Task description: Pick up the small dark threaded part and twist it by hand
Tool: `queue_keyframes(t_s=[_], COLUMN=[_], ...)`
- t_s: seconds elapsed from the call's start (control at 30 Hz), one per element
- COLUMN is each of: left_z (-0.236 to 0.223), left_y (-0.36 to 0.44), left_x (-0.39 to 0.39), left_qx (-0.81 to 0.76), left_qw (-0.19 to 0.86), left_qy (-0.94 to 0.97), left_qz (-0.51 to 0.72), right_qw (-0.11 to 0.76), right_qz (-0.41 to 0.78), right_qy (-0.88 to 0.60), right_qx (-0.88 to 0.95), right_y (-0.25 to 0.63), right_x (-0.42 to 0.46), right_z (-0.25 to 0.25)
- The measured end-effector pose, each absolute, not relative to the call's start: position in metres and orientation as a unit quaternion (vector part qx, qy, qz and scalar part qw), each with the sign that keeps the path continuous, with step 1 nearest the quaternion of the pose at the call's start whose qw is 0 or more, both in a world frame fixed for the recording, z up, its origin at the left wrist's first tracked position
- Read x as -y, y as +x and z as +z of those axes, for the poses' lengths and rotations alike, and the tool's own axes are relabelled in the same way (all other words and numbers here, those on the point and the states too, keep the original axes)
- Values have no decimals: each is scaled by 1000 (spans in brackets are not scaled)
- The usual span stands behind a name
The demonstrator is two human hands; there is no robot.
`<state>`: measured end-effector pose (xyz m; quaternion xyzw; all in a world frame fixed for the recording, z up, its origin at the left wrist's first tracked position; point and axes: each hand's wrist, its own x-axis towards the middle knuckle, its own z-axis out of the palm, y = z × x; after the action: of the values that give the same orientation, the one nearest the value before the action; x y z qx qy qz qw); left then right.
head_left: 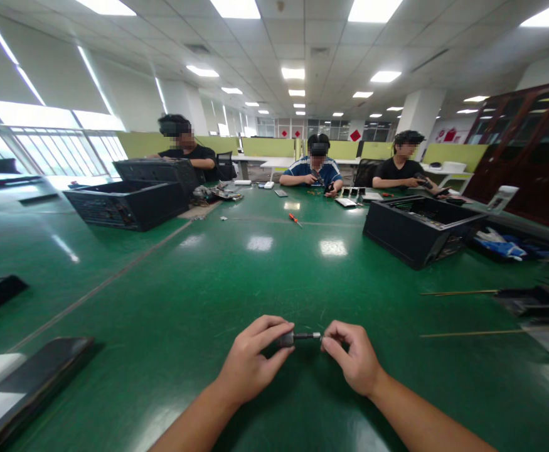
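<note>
Low in the middle of the view, my left hand (pixel 258 351) is closed round the dark handle of a screwdriver (pixel 307 336). Its thin black shaft points right and ends in a silvery tip. My right hand (pixel 353 355) is closed in a pinch right at that tip. Whatever lies between its thumb and forefinger is too small to make out. Both hands are just above the green tabletop (pixel 236 282).
Black computer cases stand at left (pixel 128 204) and right (pixel 415 232). An orange screwdriver (pixel 295 219) lies farther out. A dark flat device (pixel 39 383) is at near left, thin rods (pixel 462 334) at right. Three people sit across the table.
</note>
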<state>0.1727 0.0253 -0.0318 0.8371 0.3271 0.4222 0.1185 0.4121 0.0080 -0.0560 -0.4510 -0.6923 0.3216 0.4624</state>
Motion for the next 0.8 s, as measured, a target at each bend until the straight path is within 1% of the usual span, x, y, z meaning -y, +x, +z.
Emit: queue_keyframes(t_s=[0.13,0.3,0.4,0.5,0.57,0.63,0.67,0.73,0.8], left_z=[-30,-26,-30,-33,-31,-27,-25,-23,-24], left_y=[171,173,168,145,118,85,68,36,7], left_x=[-26,-29,-38,-48,-51,-47,-42,-30,-18], left_qx=[-347,-462,-519,-527,-542,-584,-613,-666,-698], left_qw=[128,167,227,291,308,288,261,182,111], left_qy=[835,791,719,650,632,633,635,639,634], left_qz=[408,365,403,464,461,418,391,339,313], right_qw=[474,508,506,497,494,492,491,489,488], right_qz=[337,369,367,357,349,346,347,351,356], right_qy=[-440,-438,-441,-444,-448,-451,-450,-448,-445], right_qx=[684,643,644,654,658,659,660,661,661], right_y=[413,412,410,410,409,408,408,406,405], right_x=[-8,-12,-15,-16,-16,-16,-17,-18,-18], right_z=[-59,-72,-73,-69,-67,-66,-66,-66,-67])
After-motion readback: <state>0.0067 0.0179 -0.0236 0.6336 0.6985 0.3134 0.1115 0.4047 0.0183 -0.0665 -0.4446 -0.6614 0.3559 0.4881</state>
